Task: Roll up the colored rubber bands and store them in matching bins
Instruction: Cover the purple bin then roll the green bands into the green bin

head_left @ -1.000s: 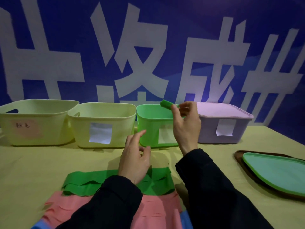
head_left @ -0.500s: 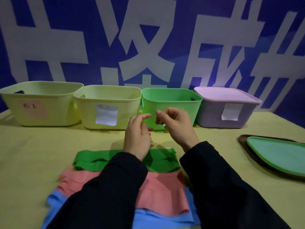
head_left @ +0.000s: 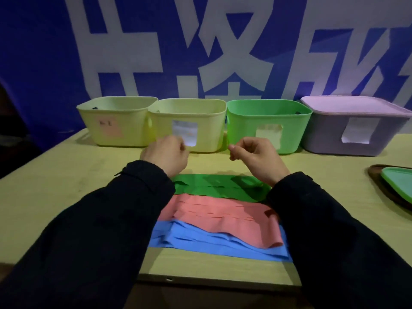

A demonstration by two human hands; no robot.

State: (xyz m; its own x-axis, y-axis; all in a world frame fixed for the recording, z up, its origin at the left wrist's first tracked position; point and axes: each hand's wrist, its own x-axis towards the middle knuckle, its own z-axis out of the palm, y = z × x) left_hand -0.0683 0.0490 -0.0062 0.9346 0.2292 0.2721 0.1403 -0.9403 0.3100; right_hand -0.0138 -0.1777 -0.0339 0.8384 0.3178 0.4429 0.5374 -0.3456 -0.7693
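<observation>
Stack of thin, floppy green rubber bands (head_left: 219, 188) lies near-centre w/ pink (head_left: 219, 210) & blue (head_left: 219, 238) ones; probably light, stretchy, so pinch an end; left hand (head_left: 166, 153) & right hand (head_left: 256, 158) hover curled, holding nothing.

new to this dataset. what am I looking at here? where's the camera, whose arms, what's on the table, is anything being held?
There is no robot: a person works with bare hands, and the single camera sits on their head, looking forward and down. The dark sleeves at the bottom are their own arms.

The left hand and right hand hover above the table with fingers curled; neither visibly holds anything.

Below them lie flat rubber bands in overlapping stacks: green bands farthest, pink bands in the middle, blue bands nearest.

Along the back stand four bins: two pale yellow bins, a green bin, and a purple bin with its lid on. At the right edge a green lid rests on a dark tray.
</observation>
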